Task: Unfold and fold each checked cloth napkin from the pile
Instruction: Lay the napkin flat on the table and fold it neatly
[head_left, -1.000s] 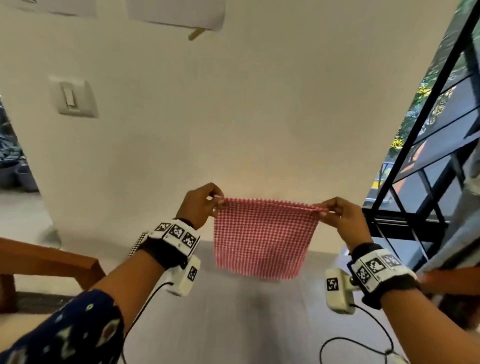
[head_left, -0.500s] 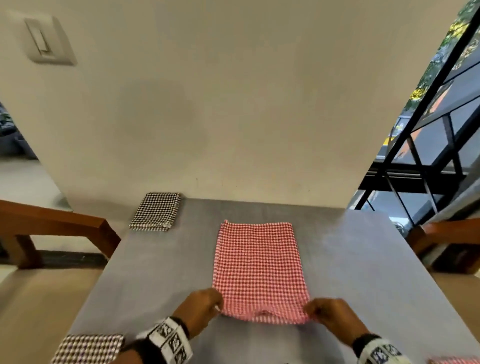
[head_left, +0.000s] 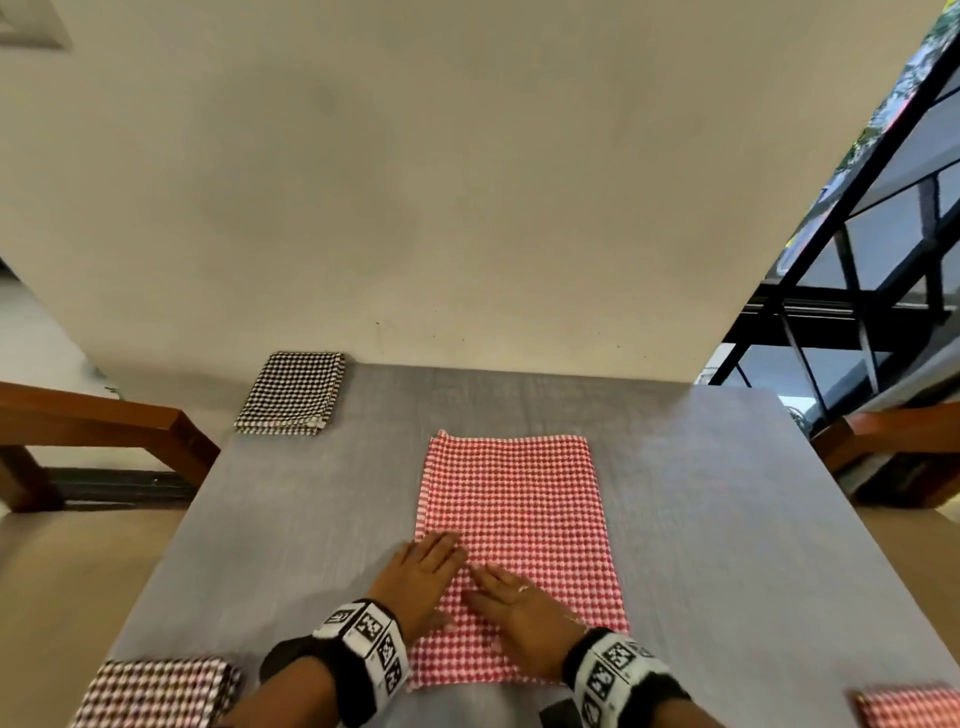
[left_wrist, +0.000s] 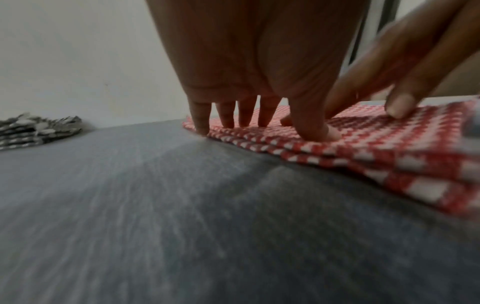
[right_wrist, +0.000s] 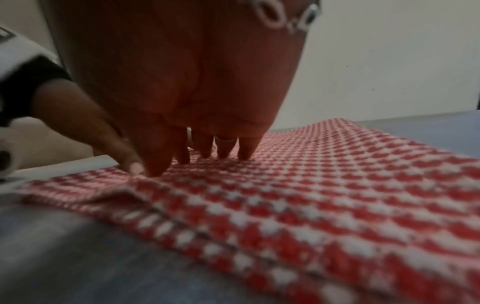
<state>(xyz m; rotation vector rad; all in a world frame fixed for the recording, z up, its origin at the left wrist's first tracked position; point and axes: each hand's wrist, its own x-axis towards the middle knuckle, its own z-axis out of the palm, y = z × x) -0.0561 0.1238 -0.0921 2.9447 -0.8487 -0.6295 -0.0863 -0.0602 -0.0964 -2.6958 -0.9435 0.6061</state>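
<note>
A red-and-white checked napkin (head_left: 519, 525) lies folded lengthwise on the grey table (head_left: 727, 519), its long side running away from me. My left hand (head_left: 423, 577) lies flat on its near left part, fingers straight and pressing the cloth (left_wrist: 363, 144). My right hand (head_left: 511, 605) lies flat beside it on the napkin's near middle, fingers straight and pointing up-left toward the left hand. In the right wrist view the fingertips (right_wrist: 244, 154) press down on the checked cloth (right_wrist: 337, 195). Neither hand pinches anything.
A folded black-and-white checked napkin (head_left: 291, 392) sits at the table's far left corner. A brown checked napkin (head_left: 156, 691) lies at the near left edge, a red one (head_left: 909, 704) at the near right. Wooden chair arms (head_left: 104, 421) flank the table; a wall stands behind.
The napkin, held up in the air a second ago, was laid on the table. Both hands let go of its near corners and moved inward to lie flat on it.
</note>
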